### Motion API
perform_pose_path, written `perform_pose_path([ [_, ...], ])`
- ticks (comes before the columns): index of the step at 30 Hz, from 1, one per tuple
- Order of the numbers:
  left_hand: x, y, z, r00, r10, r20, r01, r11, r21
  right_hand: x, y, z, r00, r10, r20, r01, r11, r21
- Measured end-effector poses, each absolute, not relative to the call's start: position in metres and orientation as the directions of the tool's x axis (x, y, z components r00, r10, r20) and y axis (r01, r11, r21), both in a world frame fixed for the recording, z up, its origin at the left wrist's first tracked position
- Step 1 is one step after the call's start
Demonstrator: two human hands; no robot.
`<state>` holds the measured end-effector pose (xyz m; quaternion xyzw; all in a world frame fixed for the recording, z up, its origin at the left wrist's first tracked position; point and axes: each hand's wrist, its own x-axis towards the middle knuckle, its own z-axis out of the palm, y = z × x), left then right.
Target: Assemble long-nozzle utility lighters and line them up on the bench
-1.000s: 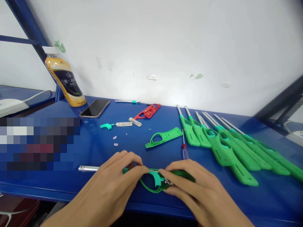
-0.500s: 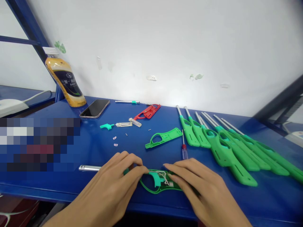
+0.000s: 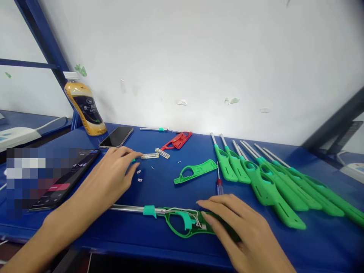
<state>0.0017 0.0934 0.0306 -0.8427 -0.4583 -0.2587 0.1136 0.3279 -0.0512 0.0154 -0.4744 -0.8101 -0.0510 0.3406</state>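
An opened green gas lighter (image 3: 179,235) lies near the table's front edge, its metal tube pointing left. Its half shell bares a teal trigger (image 3: 187,220) and thin white wires. My right hand (image 3: 247,231) holds the handle end, and the palm hides part of it. My left hand (image 3: 113,170) is over the table to the left, thumb and fingers apart. Its fingertips are beside a clear plastic fuel tank (image 3: 150,156); a bit of teal plastic shows between them. Beyond my right hand lie a loose green half shell (image 3: 196,170) and a screwdriver (image 3: 219,184).
Several green lighters (image 3: 264,182) lie in a row at the right. A red half shell (image 3: 179,141), another clear tank (image 3: 162,153) and small white pieces (image 3: 139,179) are scattered mid-table. At the left are two phones (image 3: 117,137) and a yellow bottle (image 3: 87,110); a wall stands behind.
My left hand has let go of the lighter's front part and moved left and away, to the clear tank. The lighter's tube and teal collar are now uncovered. My right hand stays on the handle.
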Motion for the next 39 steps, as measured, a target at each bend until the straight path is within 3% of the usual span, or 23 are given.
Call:
perform_pose_path([
  [13,0.000,0.155,0.043,0.606,0.745,0.278,0.795,-0.570,-0.206,0.328,-0.048,0.018,-0.329,0.725,0.605,0.791,0.561,-0.243],
  [18,0.006,0.141,0.054,0.647,0.669,0.365,0.759,-0.613,-0.222,0.327,-0.050,0.018,-0.301,0.688,0.661,0.806,0.554,-0.210],
  [23,0.043,0.068,0.064,0.726,0.485,0.488,0.634,-0.747,-0.200,0.327,-0.053,0.019,-0.163,0.674,0.720,0.821,0.498,-0.280],
  [26,0.078,0.019,0.063,0.788,0.338,0.514,0.490,-0.850,-0.192,0.329,-0.053,0.019,-0.210,0.666,0.716,0.812,0.526,-0.252],
  [27,0.088,0.008,0.063,0.738,0.265,0.620,0.459,-0.872,-0.173,0.329,-0.053,0.019,-0.249,0.650,0.718,0.797,0.559,-0.229],
  [29,0.101,-0.002,0.061,0.745,0.264,0.613,0.428,-0.894,-0.135,0.331,-0.052,0.018,-0.306,0.602,0.737,0.760,0.621,-0.192],
  [31,0.100,0.003,0.060,0.756,0.311,0.575,0.431,-0.899,-0.080,0.332,-0.051,0.018,-0.305,0.578,0.757,0.746,0.639,-0.187],
  [33,0.085,0.020,0.058,0.709,0.441,0.550,0.528,-0.849,-0.001,0.332,-0.052,0.018,-0.266,0.598,0.756,0.757,0.615,-0.220],
  [35,0.060,0.041,0.056,0.564,0.673,0.479,0.731,-0.676,0.090,0.332,-0.052,0.018,-0.234,0.620,0.748,0.762,0.595,-0.255],
  [39,0.012,0.075,0.054,0.422,0.826,0.374,0.852,-0.503,0.148,0.330,-0.052,0.018,-0.239,0.631,0.738,0.752,0.601,-0.270],
])
